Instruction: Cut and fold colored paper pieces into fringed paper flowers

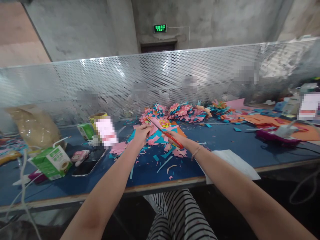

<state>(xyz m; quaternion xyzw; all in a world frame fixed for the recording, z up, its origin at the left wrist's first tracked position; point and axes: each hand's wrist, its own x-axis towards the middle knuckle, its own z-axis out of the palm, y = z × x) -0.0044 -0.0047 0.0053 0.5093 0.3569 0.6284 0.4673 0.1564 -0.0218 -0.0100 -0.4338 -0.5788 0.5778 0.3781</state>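
Note:
Over the middle of the blue table [195, 170], my right hand [176, 138] is closed round the red handles of a pair of scissors [177, 140]. The blades point up and to the left. My left hand [143, 131] pinches a piece of pink paper [155, 125], which lies close beside the blades; whether they are cutting into it I cannot tell. Beneath and around both hands lie pink and blue paper scraps [165, 155]. Just beyond them sit several layered paper flowers [181, 111] in pink, blue and yellow.
To the left are a green drink carton [51, 163], a phone [88, 165] and a brown paper bag [35, 125]. Orange paper sheets [265, 121] and a purple object [277, 136] lie at the right. A white sheet [231, 163] overhangs the front edge. A perforated metal screen [112, 83] stands behind.

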